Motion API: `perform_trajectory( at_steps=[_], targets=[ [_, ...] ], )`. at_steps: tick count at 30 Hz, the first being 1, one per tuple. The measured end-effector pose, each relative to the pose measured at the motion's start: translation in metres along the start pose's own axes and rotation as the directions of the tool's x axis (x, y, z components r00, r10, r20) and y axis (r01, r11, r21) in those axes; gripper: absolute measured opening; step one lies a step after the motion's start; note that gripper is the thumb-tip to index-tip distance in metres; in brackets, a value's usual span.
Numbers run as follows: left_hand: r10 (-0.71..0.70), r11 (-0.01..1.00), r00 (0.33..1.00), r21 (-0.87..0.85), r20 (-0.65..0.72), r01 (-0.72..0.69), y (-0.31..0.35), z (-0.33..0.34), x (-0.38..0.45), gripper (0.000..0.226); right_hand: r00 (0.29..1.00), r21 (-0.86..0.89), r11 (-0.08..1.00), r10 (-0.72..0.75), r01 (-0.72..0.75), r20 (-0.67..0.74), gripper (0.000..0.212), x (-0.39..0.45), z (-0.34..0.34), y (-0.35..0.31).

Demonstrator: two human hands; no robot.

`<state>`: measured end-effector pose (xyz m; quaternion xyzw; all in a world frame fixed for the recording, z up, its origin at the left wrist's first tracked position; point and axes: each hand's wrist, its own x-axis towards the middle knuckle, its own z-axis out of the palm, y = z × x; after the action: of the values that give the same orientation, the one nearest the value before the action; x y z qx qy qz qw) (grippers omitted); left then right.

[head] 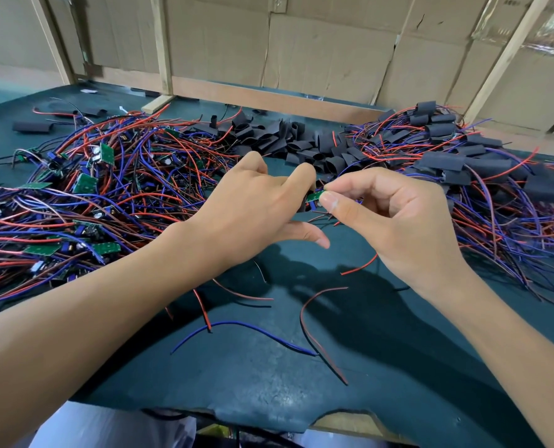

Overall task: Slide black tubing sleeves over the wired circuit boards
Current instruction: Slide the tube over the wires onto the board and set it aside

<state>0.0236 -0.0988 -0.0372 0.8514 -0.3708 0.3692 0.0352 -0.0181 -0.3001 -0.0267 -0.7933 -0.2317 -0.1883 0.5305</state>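
Between my two hands, just above the dark green tabletop (269, 376), sits the small green wired circuit board (313, 196) I am working on. My right hand (395, 221) pinches its near end between thumb and forefinger, the other fingers loosely curled. My left hand (253, 205) is curled round something dark at the board's far end, which I take to be a short black tubing sleeve (302, 206); most of it is hidden behind my fingers, so I cannot tell how far it is on.

I judge the board light and stiff, best held by its edges, its thin red and blue wires (359, 268) limp and liable to snag. The sleeve looks soft and easily flattened, so its mouth should be kept open as it slides.

No bins here: bare boards lie in a tangle of wires (91, 189) at left, loose sleeves (285, 140) heaped at the back, sleeved boards (463, 163) piled at right.
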Motion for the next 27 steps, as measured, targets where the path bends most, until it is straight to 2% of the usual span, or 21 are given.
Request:
perform_trajectory(
  at_steps=[9, 17, 22, 24, 27],
  targets=[
    [0.029, 0.999, 0.999, -0.041, -0.017, -0.029, -0.001, 0.002, -0.001, 0.077, 0.999, -0.066, 0.997, -0.040, 0.039, -0.011, 0.005, -0.003, 0.002, 0.000],
    [0.052, 0.996, 0.998, -0.070, -0.025, -0.053, -0.001, 0.001, -0.003, 0.075, 0.992, -0.250, 0.962, -0.119, 0.107, -0.033, 0.007, -0.006, 0.005, -0.003],
    [0.066, 0.992, 0.997, -0.102, -0.038, -0.070, 0.003, -0.003, -0.002, 0.067, 0.986, -0.340, 0.928, -0.166, 0.154, -0.005, 0.012, -0.007, 0.008, -0.003],
    [0.070, 0.991, 0.997, -0.109, -0.039, -0.074, 0.003, -0.004, -0.003, 0.063, 0.986, -0.343, 0.926, -0.167, 0.158, 0.004, 0.012, -0.008, 0.011, -0.003],
    [0.043, 0.992, 0.999, -0.122, -0.009, -0.044, 0.004, -0.005, -0.003, 0.064, 0.991, -0.239, 0.962, -0.133, 0.131, 0.008, 0.010, -0.007, 0.012, 0.001]
  ],
)
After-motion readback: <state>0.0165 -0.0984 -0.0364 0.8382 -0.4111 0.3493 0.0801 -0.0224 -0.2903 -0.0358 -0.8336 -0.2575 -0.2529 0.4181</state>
